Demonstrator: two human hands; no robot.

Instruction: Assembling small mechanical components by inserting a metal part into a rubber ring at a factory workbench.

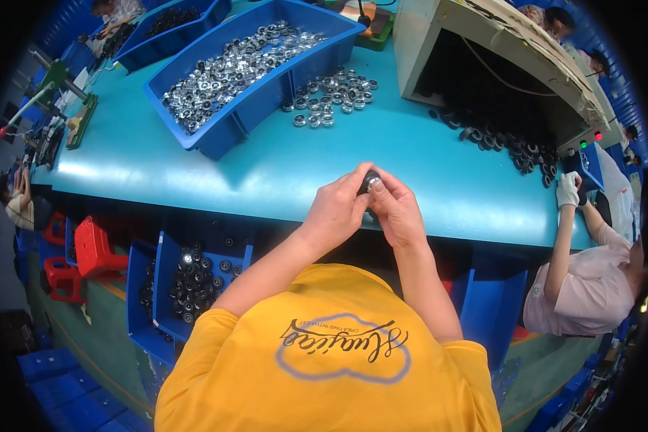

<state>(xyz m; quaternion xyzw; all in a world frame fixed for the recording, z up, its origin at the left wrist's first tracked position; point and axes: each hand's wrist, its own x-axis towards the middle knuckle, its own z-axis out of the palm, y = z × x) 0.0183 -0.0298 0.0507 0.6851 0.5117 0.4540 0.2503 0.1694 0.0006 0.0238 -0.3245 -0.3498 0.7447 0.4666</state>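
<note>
So the person in the yellow shirt has both hands brought together over the near edge of the worktop (pixel 281 173), and the thing being handled, a small black round part with a shiny bit showing (pixel 371 184), sits right between the fingertips. The left hand (pixel 336 207) has its grip closed down on one side of it, and the right hand (pixel 399 214) pinches from the other with thumb and fingers, so neither grip is open beyond the width of the part. Makes sense for something that tiny: fingertips from both sides probably steady it better than a fist would, and holding it out front keeps it easy to see. The big blue tub (pixel 266 101) sits up ahead, loaded with silver rings (pixel 230 68), with a loose bunch of silver pieces (pixel 329 99) just beside it, likely there so they're easier to pick than from the heap. Black rings (pixel 529 155) spill around the mouth of the cream box (pixel 410 61) on the right, handy for that side. Down left, below worktop level, a blue bin (pixel 169 330) holds dark round parts (pixel 194 284), seemingly parked there to save worktop space.
</note>
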